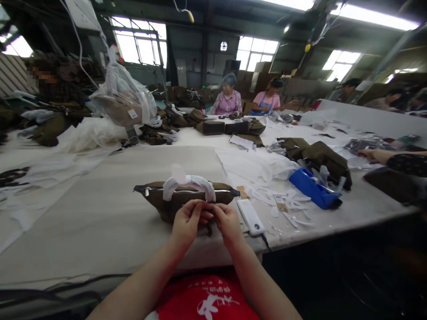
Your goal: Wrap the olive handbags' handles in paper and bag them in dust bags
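A dark olive handbag [160,202] stands on the pale table [100,222] in front of me, its silver zip along the top. Its handles [200,183] are wrapped in white material. At the bag's near side, my left hand [188,220] and my right hand [227,221] meet with fingertips pinched together just below the handle. Between them is a small dark piece, too small to make out. A dark strap end [209,230] hangs beneath the fingers.
Right of the bag lie a white power bank [250,216] with a cable, paper scraps [293,204] and a blue pouch [312,187]. More bags [325,160] are behind. A plastic-wrapped bag [122,100] stands back left. A co-worker's arm [390,158] reaches in from the right.
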A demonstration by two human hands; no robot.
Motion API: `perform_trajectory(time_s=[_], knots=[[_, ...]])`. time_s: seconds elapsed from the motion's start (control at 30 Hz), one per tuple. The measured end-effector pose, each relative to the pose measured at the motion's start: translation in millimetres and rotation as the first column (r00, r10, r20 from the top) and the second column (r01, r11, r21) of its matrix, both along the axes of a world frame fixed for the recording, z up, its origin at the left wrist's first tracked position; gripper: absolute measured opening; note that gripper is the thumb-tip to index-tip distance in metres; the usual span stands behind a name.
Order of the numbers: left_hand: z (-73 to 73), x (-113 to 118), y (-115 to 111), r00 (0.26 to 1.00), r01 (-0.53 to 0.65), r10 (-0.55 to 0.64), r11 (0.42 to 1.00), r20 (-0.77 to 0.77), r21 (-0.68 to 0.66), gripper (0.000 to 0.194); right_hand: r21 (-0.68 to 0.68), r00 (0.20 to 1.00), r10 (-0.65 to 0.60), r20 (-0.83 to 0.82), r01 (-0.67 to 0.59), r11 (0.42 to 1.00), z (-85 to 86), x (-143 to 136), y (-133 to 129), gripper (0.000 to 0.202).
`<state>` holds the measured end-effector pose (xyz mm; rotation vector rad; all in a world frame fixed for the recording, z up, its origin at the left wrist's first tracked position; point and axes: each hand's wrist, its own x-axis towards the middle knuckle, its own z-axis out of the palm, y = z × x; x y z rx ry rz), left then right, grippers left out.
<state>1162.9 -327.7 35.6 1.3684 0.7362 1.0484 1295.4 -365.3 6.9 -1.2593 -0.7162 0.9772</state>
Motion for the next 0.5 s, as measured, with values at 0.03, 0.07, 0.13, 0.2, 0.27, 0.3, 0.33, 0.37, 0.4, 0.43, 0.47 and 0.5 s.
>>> perform_trajectory(time_s=[0.03, 0.07, 0.13, 0.2, 0.27, 0.3, 0.33, 0.37, 0.4, 0.43, 0.47, 0.5], knots=[[2.3, 2.7, 0.2, 0.997, 0.028, -0.022, 0.995, 0.070, -0.094, 0.029, -0.005, 1.000, 0.005, -0.026, -0.005, 1.000, 0.9, -0.6, 1.5, 0.038], [4.1, 4.3, 1.0, 0.991, 0.046, -0.025, 0.986, 0.131, -0.158, 0.030, -0.011, 0.999, 0.012, -0.049, -0.013, 1.000, 1.5, -0.7, 2.4, 0.038], [5.9, 4.7, 4.3, 0.977, 0.067, -0.019, 0.972, 0.210, -0.224, 0.031, -0.023, 0.996, 0.030, -0.088, -0.032, 0.999, 1.4, 0.6, 2.8, 0.039], [5.1, 2.5, 9.6, 0.979, 0.062, -0.017, 0.975, 0.205, -0.214, 0.031, -0.030, 0.991, 0.037, -0.128, -0.041, 0.999, 0.0, 2.4, 2.3, 0.040], [2.6, -0.4, 15.7, 0.996, 0.018, -0.005, 0.990, 0.093, -0.142, 0.031, -0.032, 0.986, 0.032, -0.166, -0.038, 0.999, -1.5, 3.3, 1.4, 0.041], [1.5, -1.6, 18.4, 1.000, -0.016, 0.016, 0.997, 0.000, -0.081, 0.030, -0.032, 0.983, 0.026, -0.179, -0.033, 0.999, -2.1, 3.3, 0.9, 0.041], [0.8, -2.7, 20.8, 0.993, -0.051, 0.051, 0.999, -0.106, -0.001, 0.028, -0.032, 0.982, 0.020, -0.188, -0.027, 0.999, -2.4, 3.1, 0.4, 0.040], [0.9, -3.6, 22.5, 0.973, -0.072, 0.091, 0.993, -0.212, 0.094, 0.025, -0.034, 0.981, 0.015, -0.192, -0.022, 0.999, -2.5, 2.8, -0.1, 0.040], [1.7, -4.3, 23.7, 0.943, -0.071, 0.129, 0.979, -0.308, 0.192, 0.021, -0.036, 0.981, 0.012, -0.192, -0.019, 0.999, -2.5, 2.7, -0.5, 0.039], [3.1, -4.8, 24.3, 0.908, -0.046, 0.158, 0.958, -0.388, 0.283, 0.020, -0.039, 0.982, 0.014, -0.187, -0.022, 0.999, -2.5, 2.8, -0.8, 0.039], [5.0, -5.2, 24.4, 0.874, 0.000, 0.173, 0.934, -0.454, 0.356, 0.020, -0.041, 0.984, 0.021, -0.178, -0.028, 0.999, -2.4, 3.3, -1.0, 0.039], [7.0, -5.3, 24.2, 0.845, 0.063, 0.170, 0.910, -0.508, 0.409, 0.020, -0.042, 0.986, 0.032, -0.162, -0.039, 0.998, -2.5, 4.3, -1.1, 0.040]])
